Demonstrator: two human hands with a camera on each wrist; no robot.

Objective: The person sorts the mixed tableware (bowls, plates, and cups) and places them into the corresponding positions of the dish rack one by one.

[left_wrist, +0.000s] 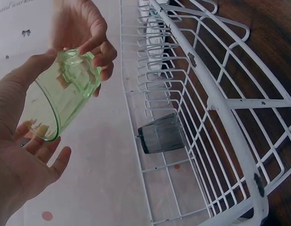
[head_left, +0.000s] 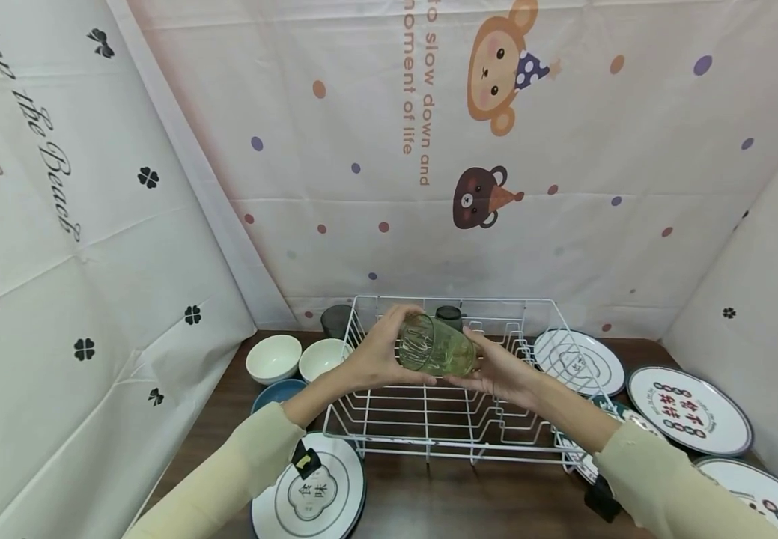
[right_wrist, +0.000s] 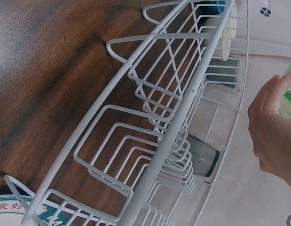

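Observation:
A clear green drinking glass [head_left: 437, 346] is held tilted, almost on its side, above the white wire dish rack [head_left: 422, 448]. My left hand [head_left: 383, 350] grips it near the open rim, with the thumb on one side and fingers on the other. At the base end, my right hand [head_left: 499, 370] holds it with curled fingertips, which the left wrist view shows around the glass bottom [left_wrist: 79, 70]. Only part of the right hand [right_wrist: 277, 132] and a sliver of the green glass appear in the right wrist view. Behind the hands, a dark grey glass [left_wrist: 161, 134] stands inside the rack.
Left of the rack are two white bowls [head_left: 274, 359], a blue bowl [head_left: 279, 392] and another dark glass [head_left: 336, 320]. A stack of white plates [head_left: 311, 490] lies at the front left. Several patterned plates [head_left: 690, 410] lie to the right. Printed cloth [head_left: 375, 224] hangs behind.

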